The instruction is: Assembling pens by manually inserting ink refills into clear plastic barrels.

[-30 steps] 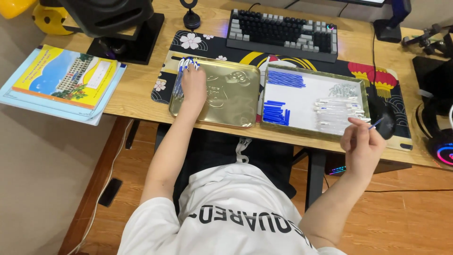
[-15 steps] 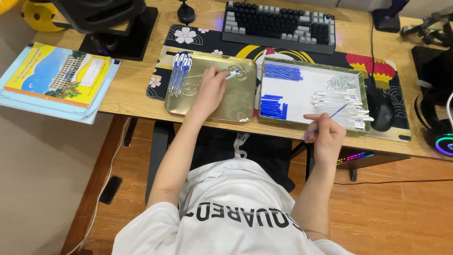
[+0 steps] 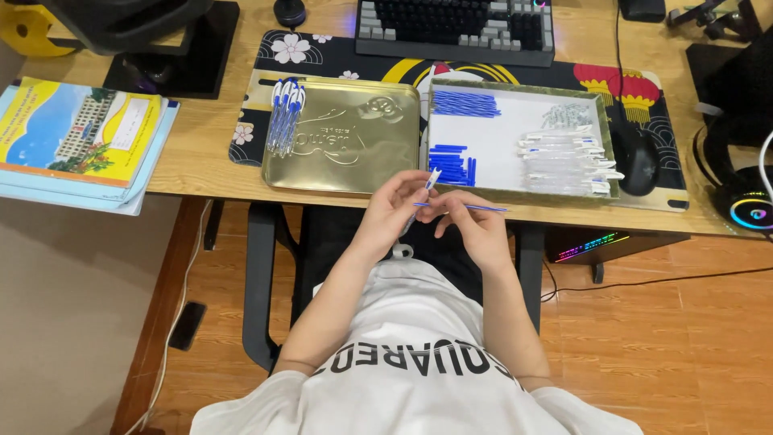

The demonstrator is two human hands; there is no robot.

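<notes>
My left hand [image 3: 394, 205] holds a clear pen barrel [image 3: 431, 180] upright in front of the desk edge. Close beside it, my right hand [image 3: 475, 227] pinches a thin blue refill [image 3: 467, 207] that lies level, pointing towards the barrel. Both hands are over my lap, just below the gold tin lid [image 3: 346, 137], which carries several finished blue pens [image 3: 283, 113] at its left end. The white tray [image 3: 515, 101] holds blue refills [image 3: 467, 103], blue caps [image 3: 451, 161], springs [image 3: 568, 117] and clear barrels [image 3: 568, 161].
A keyboard [image 3: 455, 24] lies behind the trays on a patterned desk mat [image 3: 322, 48]. A mouse [image 3: 640, 157] sits right of the white tray, headphones [image 3: 745, 185] at far right. Books [image 3: 76, 137] are stacked at left, a monitor stand [image 3: 169, 48] behind them.
My left hand left the gold tin and came back to my lap holding a barrel. My right hand drew in from the white tray with a refill to meet it.
</notes>
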